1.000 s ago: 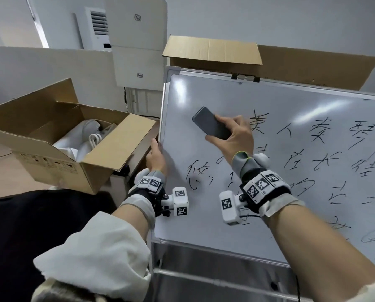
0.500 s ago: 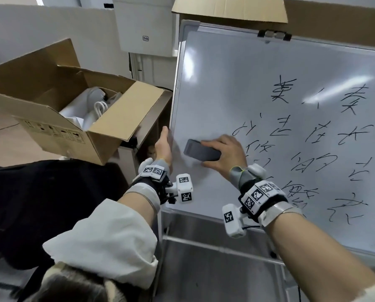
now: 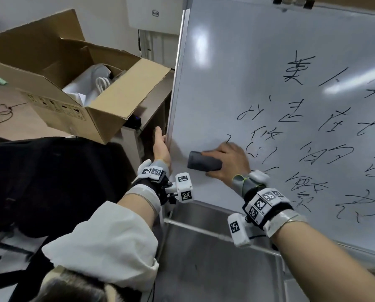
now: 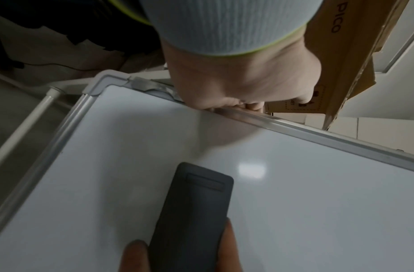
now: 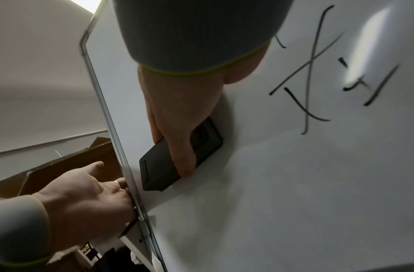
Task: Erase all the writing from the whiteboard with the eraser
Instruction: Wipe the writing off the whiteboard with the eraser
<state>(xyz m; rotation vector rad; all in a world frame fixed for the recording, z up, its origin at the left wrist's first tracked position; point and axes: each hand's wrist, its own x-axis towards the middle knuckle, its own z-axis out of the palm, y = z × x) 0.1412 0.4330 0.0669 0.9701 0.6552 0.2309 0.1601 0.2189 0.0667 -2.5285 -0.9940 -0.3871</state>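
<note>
— Now, where is the eraser (image 3: pixel 204 163)?

— Flat against the whiteboard (image 3: pixel 236 68), low in its left part, near the left frame. The right hand (image 3: pixel 228 164) clamps the dark gray eraser, thumb along one long side and fingers (image 5: pixel 178 139) over the back; about half of it juts out past the fingertips toward the frame.

— And the other hand?

— The left hand (image 3: pixel 161 149) grips the whiteboard's left frame, fingers curled round the edge, level with the eraser.

— What of the writing (image 3: pixel 326 136)?

— Black handwritten characters fill the whiteboard to the right of the eraser; the surface above and left of it is bare. An open cardboard box (image 3: pixel 58 77) stands left of the whiteboard.
</note>
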